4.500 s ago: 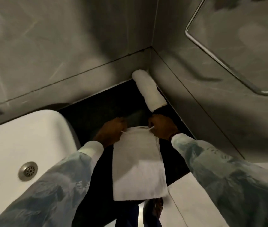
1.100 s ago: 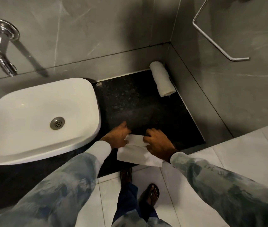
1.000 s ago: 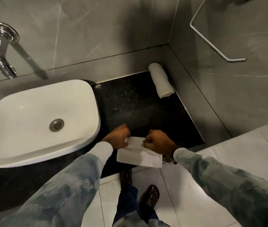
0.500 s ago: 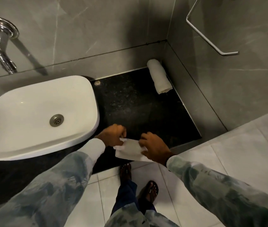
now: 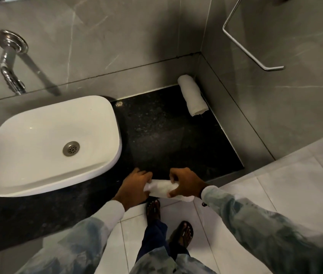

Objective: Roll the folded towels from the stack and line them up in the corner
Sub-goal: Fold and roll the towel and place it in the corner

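A white towel (image 5: 161,188), rolled into a short thick roll, lies at the front edge of the black counter (image 5: 168,135). My left hand (image 5: 135,185) grips its left end and my right hand (image 5: 186,183) wraps over its right end; a loose flap sticks out under my right wrist. One finished white towel roll (image 5: 192,97) lies in the far right corner of the counter, along the side wall. No stack of folded towels is in view.
A white basin (image 5: 53,143) sits on the counter's left half, with a chrome tap (image 5: 8,62) on the wall above it. A metal towel bar (image 5: 245,44) sticks out from the right wall. My feet in sandals (image 5: 168,220) stand on pale floor tiles.
The flat folded towel has been rolled up toward me between both hands and is now a compact roll at the counter's front edge. The roll in the corner has not moved.
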